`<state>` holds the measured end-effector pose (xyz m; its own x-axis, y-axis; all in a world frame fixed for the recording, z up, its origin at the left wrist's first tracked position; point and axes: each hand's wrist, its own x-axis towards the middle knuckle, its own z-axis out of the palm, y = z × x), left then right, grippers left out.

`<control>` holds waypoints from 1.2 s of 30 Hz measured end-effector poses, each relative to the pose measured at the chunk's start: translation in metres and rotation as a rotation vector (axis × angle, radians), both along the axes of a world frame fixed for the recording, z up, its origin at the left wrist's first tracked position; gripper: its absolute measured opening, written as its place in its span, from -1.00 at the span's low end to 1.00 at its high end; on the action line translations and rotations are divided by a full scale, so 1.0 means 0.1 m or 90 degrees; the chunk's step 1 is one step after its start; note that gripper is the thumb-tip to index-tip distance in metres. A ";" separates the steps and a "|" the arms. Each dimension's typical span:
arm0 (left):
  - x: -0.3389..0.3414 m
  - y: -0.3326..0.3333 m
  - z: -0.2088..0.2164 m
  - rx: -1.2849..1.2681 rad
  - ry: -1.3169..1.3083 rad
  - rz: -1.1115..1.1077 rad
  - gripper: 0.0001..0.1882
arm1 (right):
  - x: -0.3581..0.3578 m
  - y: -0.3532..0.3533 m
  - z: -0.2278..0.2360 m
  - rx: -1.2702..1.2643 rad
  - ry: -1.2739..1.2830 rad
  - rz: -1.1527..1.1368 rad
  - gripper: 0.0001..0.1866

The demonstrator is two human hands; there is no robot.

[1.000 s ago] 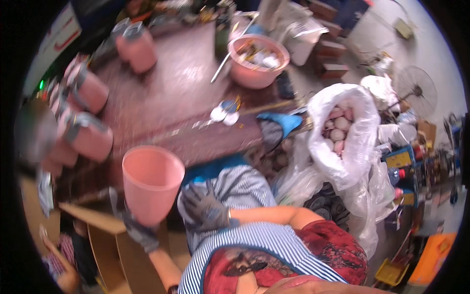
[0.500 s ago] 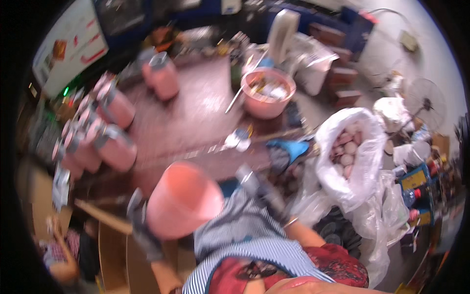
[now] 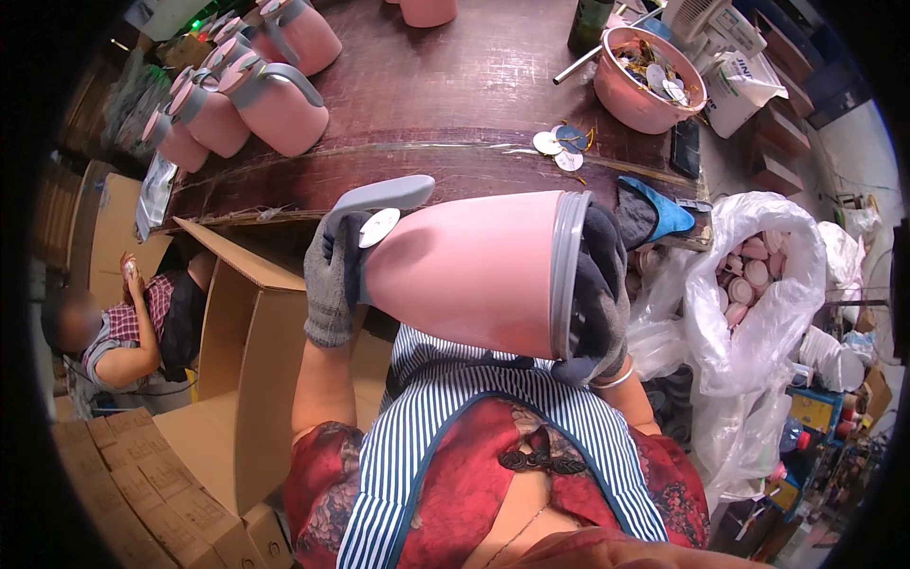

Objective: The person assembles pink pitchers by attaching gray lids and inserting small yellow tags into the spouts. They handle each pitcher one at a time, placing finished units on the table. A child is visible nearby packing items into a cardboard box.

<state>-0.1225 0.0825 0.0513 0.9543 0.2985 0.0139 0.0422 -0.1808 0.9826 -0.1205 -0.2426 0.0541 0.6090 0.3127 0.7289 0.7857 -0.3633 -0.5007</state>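
A pink jug (image 3: 464, 275) with grey trim lies sideways in front of my chest, held between both hands. My left hand (image 3: 329, 284), in a grey work glove, is closed round its narrower end beside the grey handle (image 3: 389, 192). A round white tag (image 3: 379, 228) shows next to those fingers. At the wide end, my right hand (image 3: 604, 294), also gloved, is pressed against the grey ring and hides the end face. Several similar pink jugs (image 3: 278, 109) stand on the far left of the dark red table (image 3: 427, 104).
A pink bowl (image 3: 616, 100) of tags and a few loose round tags (image 3: 569, 142) sit on the table. A blue-and-grey cloth item (image 3: 654, 211) lies at its right edge, beside a bag (image 3: 706, 327) of pink lids. Left are an open carton (image 3: 232, 379) and another person (image 3: 128, 332).
The jug has tipped onto its side and come round to the right. My right hand, apart from it before, is now on its wide end. The view has shifted.
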 end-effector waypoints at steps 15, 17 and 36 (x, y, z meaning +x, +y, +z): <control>-0.12 -0.19 0.63 0.648 -0.574 -0.062 -0.71 | 0.03 0.18 -0.61 0.632 0.593 0.143 -0.30; -0.08 -0.17 0.65 0.657 -0.577 -0.064 -0.69 | 0.11 0.20 -0.60 0.916 0.805 0.348 -0.19; -0.03 0.27 1.00 0.837 -0.529 -0.346 -0.72 | 0.44 0.76 -0.88 0.727 1.225 0.492 -0.11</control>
